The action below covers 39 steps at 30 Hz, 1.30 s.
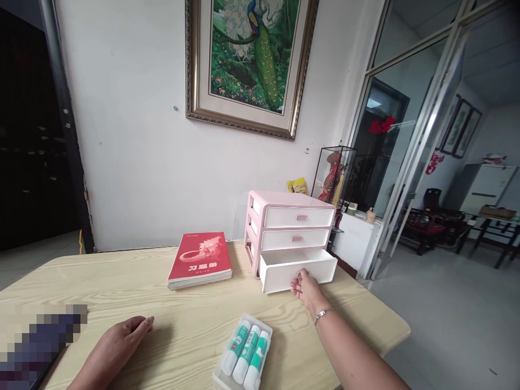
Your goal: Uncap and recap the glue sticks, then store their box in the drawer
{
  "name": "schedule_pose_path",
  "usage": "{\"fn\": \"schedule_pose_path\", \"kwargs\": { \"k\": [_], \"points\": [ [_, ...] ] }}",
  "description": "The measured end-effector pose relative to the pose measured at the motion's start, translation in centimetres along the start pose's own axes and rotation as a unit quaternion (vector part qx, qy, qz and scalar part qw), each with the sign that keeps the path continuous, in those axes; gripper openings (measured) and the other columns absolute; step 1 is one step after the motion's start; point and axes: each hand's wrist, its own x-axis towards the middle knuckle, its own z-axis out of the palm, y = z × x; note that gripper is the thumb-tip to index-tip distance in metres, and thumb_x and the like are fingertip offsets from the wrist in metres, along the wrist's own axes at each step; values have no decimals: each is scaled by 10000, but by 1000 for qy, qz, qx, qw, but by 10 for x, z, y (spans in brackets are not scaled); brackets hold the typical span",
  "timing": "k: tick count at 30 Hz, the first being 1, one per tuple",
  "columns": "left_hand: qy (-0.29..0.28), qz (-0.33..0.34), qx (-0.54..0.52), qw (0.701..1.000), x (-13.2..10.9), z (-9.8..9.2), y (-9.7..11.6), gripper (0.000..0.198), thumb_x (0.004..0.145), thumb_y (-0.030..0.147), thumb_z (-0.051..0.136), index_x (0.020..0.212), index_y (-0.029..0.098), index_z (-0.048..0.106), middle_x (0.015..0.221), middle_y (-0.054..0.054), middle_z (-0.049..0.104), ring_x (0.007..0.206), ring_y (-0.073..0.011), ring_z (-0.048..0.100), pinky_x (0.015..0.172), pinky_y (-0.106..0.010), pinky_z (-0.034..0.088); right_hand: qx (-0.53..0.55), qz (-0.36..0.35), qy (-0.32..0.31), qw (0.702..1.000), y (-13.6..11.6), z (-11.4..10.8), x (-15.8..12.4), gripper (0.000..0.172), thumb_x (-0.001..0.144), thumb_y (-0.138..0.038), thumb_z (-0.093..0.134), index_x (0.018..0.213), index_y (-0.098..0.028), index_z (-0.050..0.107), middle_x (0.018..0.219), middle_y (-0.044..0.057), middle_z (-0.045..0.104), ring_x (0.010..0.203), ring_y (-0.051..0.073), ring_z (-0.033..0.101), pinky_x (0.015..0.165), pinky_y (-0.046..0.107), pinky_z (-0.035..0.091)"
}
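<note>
A small pink cabinet (257,238) with white drawers stands at the back right of the table. Its bottom drawer (278,277) is pulled out part way, and no contents show in the part of its inside I can see. My right hand (307,290) pinches this drawer's handle (299,274) at the front. On the tabletop at the left, my left hand (116,344) rests with its fingers curled in and its thumb against them, holding nothing visible. Between the two arms lies a clear plastic box (220,374) with three green-and-white glue sticks (248,349) inside.
A red book (201,257) lies left of the cabinet on the wooden table (134,281). A blurred-out dark object (38,346) is at the near left. Behind the cabinet are a yellow packet (298,186) and a glass display case (333,173). The table's right edge borders open floor.
</note>
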Motion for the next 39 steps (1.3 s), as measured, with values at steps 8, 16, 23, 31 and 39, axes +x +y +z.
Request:
{"fn": "schedule_pose_path", "kwargs": {
  "k": [8, 16, 23, 31, 39],
  "points": [
    [-11, 2, 8, 1000, -3, -1, 2, 466, 835, 580, 420, 730, 220, 697, 737, -36, 731, 759, -248, 678, 686, -268, 460, -6, 0, -7, 1000, -12, 26, 25, 305, 979, -432, 353, 792, -218, 462, 608, -26, 539, 527, 114, 584, 545, 215, 479],
    [-1, 8, -12, 1000, -4, -1, 4, 433, 814, 570, 465, 689, 222, 689, 693, -24, 720, 723, -238, 676, 655, -251, 463, -19, -9, -21, 1000, -15, 35, 33, 304, 951, -466, 403, 790, -220, 482, 620, -23, 554, 551, 121, 598, 581, 223, 491],
    [1, 7, -5, 1000, -3, 0, 5, 436, 823, 564, 456, 707, 219, 695, 708, -32, 725, 741, -246, 680, 670, -259, 466, -43, -10, -30, 999, -18, 32, 29, 314, 953, -498, 389, 827, -226, 482, 634, -17, 558, 563, 126, 605, 585, 231, 488],
    [21, 20, -2, 1000, -15, -3, 14, 467, 867, 554, 417, 744, 198, 692, 716, -33, 713, 741, -233, 663, 660, -262, 447, -135, -13, -69, 988, 12, 14, -17, 201, 912, -412, 483, 895, -213, 507, 607, -11, 574, 511, 119, 586, 468, 179, 397],
    [-21, 187, -72, 979, -59, 39, 80, 494, 877, 576, 505, 1101, 166, 666, 1044, -101, 669, 894, -219, 647, 738, -286, 511, -250, -31, -189, 949, 58, -9, -95, 137, 842, -318, 563, 841, -183, 585, 538, -43, 565, 383, 82, 490, 349, 170, 250]
  ]
}}
